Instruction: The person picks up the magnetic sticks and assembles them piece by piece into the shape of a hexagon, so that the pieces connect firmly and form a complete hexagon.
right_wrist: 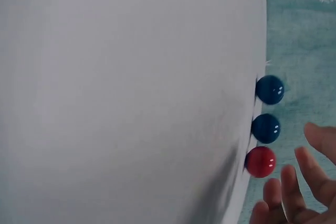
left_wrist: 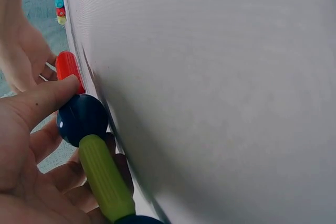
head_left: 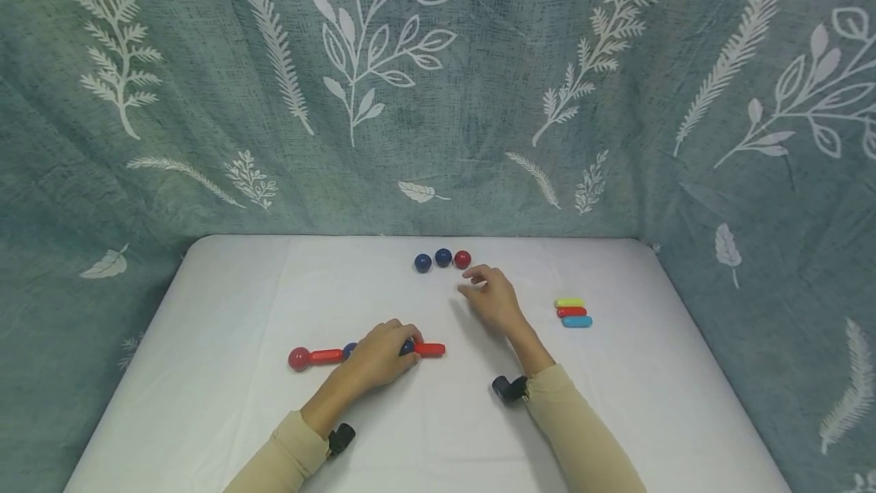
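Three loose balls (head_left: 443, 257) may roll if the right hand (head_left: 491, 301), fingers spread, bumps one; left hand (head_left: 385, 354), fingers pinching the rod-and-ball chain (left_wrist: 100, 161), may pop joints by twisting.

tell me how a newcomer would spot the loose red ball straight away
Find the white table and follow it to its far edge, by the leafy curtain. Three balls lie there in a row, with the red ball at the right end, nearest the right hand. It alone in that row is red; its two neighbours are blue.
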{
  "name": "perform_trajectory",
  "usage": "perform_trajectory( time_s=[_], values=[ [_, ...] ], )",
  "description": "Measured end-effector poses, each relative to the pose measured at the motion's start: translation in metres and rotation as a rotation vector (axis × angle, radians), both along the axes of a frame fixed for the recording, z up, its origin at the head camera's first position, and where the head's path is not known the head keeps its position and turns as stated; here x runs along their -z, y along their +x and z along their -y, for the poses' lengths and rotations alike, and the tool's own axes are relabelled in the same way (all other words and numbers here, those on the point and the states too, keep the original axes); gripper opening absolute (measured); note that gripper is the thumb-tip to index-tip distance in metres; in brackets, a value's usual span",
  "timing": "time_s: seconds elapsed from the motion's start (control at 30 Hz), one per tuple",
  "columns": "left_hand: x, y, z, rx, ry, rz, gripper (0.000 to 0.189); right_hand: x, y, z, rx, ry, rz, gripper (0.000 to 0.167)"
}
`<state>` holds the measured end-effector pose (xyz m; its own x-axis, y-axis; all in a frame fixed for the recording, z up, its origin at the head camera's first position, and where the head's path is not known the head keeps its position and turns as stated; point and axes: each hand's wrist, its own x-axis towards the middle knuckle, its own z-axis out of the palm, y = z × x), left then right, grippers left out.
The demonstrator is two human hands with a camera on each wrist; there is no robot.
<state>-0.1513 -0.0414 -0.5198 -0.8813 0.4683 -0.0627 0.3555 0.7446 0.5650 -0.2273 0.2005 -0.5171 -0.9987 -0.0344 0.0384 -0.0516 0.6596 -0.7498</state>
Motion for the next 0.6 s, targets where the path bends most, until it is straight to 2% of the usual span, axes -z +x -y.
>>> perform_trajectory(
  time_s=[0.27,0.43,0.6],
  values=[
    [-0.003,0.002,0.000,0.005,0.008,0.000,0.024,0.007,-0.036,-0.002,0.145,-0.057,-0.017,0.036],
    [-0.003,0.002,0.000,0.006,0.000,0.003,0.023,0.013,-0.049,0.001,0.194,-0.032,0.048,0.046],
    [-0.003,0.001,0.000,-0.001,-0.005,0.016,0.024,0.015,-0.054,0.004,0.213,0.041,0.095,0.049]
  ],
)
